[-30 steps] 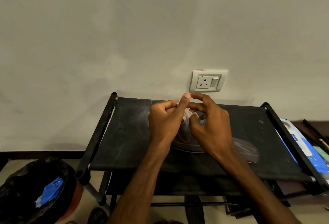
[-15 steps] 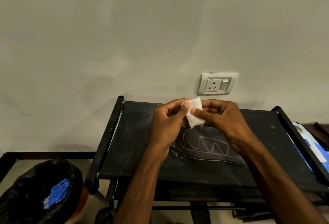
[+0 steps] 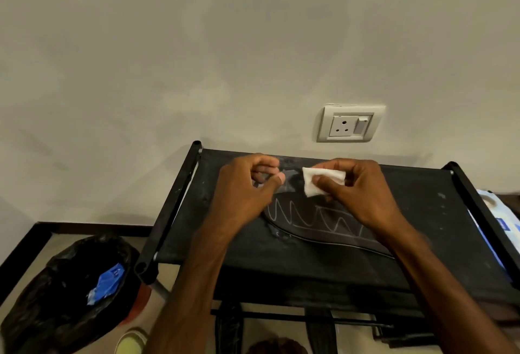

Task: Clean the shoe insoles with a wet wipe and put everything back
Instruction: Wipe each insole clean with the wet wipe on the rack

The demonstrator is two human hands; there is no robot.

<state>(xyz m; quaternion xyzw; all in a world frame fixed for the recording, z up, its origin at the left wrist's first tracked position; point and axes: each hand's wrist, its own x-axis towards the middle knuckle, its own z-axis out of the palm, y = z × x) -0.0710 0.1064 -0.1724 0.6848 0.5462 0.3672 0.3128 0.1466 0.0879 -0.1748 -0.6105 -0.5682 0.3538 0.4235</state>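
A dark insole (image 3: 309, 231) with pale zigzag lines lies flat on the black fabric top of the shoe rack (image 3: 422, 213). Just above the insole's left end, my right hand (image 3: 363, 193) pinches a small folded white wet wipe (image 3: 320, 182) between thumb and fingers. My left hand (image 3: 242, 193) hovers a little to the left of the wipe, apart from it. Its fingers are curled and the thumb tip meets the index finger, with nothing plainly held. My right forearm hides the insole's right end.
A bin with a black bag (image 3: 56, 297) and a blue scrap in it stands on the floor at lower left. A blue wipes pack (image 3: 501, 227) lies beyond the rack's right rail. A wall socket (image 3: 350, 124) sits behind. Dark shoes sit under the rack.
Half a second ago both hands held the wipe. Now my left hand has let go and drawn left, and only my right hand keeps the wipe. The view has tilted lower.
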